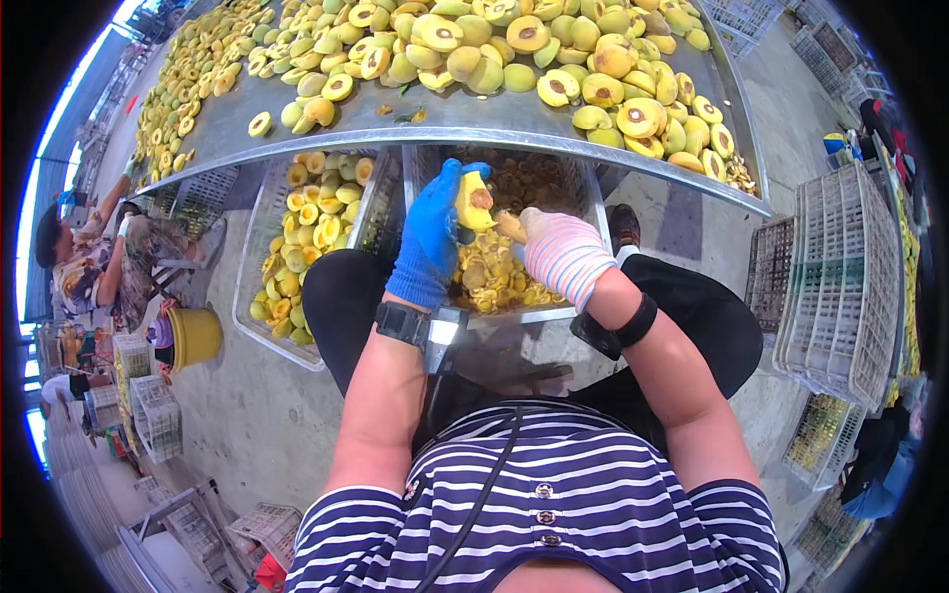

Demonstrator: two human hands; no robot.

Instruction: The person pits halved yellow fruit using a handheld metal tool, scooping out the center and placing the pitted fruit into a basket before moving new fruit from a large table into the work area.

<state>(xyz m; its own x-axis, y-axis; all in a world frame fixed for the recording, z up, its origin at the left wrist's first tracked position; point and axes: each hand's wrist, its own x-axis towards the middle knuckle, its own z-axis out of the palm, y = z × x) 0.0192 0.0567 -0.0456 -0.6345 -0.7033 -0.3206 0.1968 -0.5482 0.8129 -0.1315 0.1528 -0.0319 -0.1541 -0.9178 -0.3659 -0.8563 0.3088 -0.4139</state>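
My left hand [432, 237], in a blue glove, is closed around a halved yellow peach [475, 201] whose brown pit cavity faces right. My right hand [565, 252] wears a white glove with pink and blue stripes. It grips a short tool with a tan, wooden-looking end [510, 226]; the tip meets the lower edge of the peach half, and the rest is hidden in the fist. Both hands are above a crate [593, 198] holding yellow fruit scraps [504, 282] and brown pits [539, 178]. Left of it, another crate [259, 336] holds cut peach halves [314, 232].
A metal table [474, 117] heaped with peach halves [440, 35] spans the far side, its raised rim near my hands. Stacked plastic crates [835, 282] stand at the right. At the left sit another person [94, 262] and a yellow bucket [195, 336].
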